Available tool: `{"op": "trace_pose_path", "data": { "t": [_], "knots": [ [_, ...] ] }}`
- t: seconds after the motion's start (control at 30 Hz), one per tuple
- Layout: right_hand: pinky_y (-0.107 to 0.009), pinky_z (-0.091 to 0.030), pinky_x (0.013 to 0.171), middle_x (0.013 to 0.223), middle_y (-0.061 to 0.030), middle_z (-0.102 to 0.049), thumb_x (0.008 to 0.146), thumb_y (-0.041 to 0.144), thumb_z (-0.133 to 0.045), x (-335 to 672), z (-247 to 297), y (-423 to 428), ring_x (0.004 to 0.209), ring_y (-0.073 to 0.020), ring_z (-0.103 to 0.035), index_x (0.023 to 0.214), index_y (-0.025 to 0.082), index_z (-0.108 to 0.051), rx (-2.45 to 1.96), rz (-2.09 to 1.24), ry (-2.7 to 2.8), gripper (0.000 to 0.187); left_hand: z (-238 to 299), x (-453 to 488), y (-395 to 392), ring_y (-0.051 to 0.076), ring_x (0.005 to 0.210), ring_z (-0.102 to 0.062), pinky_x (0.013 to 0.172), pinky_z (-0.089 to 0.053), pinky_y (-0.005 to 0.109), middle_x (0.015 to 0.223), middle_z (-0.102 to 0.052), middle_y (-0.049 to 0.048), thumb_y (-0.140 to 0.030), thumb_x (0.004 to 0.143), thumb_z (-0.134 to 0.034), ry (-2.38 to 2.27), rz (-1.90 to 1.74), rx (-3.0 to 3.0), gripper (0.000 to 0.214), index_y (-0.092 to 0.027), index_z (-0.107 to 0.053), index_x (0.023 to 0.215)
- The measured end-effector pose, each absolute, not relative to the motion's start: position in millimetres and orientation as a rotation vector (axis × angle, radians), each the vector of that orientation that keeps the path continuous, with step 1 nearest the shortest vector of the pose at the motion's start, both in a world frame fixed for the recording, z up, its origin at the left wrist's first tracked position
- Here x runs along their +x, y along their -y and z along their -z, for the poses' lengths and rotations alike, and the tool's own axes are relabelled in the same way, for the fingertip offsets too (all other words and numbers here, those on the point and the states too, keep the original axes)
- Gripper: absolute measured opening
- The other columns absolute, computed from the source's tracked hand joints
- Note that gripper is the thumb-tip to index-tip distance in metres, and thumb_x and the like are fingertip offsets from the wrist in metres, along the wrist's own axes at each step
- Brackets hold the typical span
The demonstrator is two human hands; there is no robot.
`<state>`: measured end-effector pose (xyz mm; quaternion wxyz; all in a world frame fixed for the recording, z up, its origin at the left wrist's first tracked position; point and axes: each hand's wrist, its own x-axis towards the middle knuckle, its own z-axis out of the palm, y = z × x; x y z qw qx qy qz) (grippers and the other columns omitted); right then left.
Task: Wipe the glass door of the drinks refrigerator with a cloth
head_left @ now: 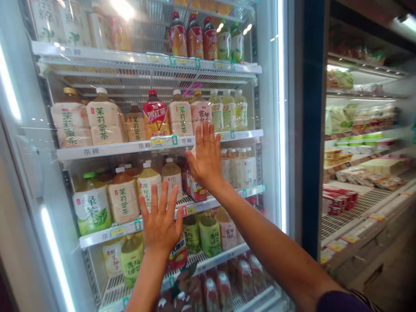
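My left hand (160,225) is raised with its fingers spread, in front of the lower shelves of a glass-fronted drinks fridge. Higher and further right, my right hand (206,158) is raised too, fingers straight and thumb apart. Both palms face the glass; whether they touch it, I cannot tell. Neither hand holds anything. Behind the glass, a pale-labelled tea bottle (148,180) shows just above my left fingertips. A peach-coloured bottle (200,110) stands beyond my right fingertips, and a red-labelled iced tea bottle (156,115) is to its left.
Bottles fill several white wire shelves (159,145), with a large green tea bottle (92,206) at the left. Bright light strips (282,117) run down both sides. Past a dark upright post (314,130), an open chilled display (367,173) holds packaged food.
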<state>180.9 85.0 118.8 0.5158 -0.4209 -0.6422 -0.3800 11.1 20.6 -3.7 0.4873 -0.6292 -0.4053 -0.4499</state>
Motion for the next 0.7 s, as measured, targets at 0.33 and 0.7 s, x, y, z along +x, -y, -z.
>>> {"op": "trace_pose_path", "data": {
  "t": [0.33, 0.7],
  "knots": [
    [-0.066, -0.021, 0.126, 0.173, -0.0095, -0.004, 0.105, 0.046, -0.035, 208, 60, -70, 0.160, -0.0293, -0.001, 0.165, 0.021, 0.007, -0.887, 0.863, 1.706, 0.077, 4, 10, -20, 0.027, 0.160, -0.010, 0.131, -0.002, 0.056, 0.168, -0.026, 0.0055, -0.033, 0.094, -0.060, 1.023, 1.105, -1.576, 0.078, -0.028, -0.023, 0.162],
    [-0.061, -0.021, 0.127, 0.173, -0.0135, 0.007, 0.107, 0.042, -0.026, 267, 68, -79, 0.160, -0.0320, 0.005, 0.165, 0.013, 0.009, -1.029, 0.865, 1.615, 0.073, 3, 5, -19, 0.028, 0.160, -0.006, 0.129, -0.001, 0.064, 0.170, -0.021, 0.0052, -0.034, 0.094, -0.059, 1.059, 1.080, -1.621, 0.076, -0.033, -0.023, 0.162]
  ]
}}
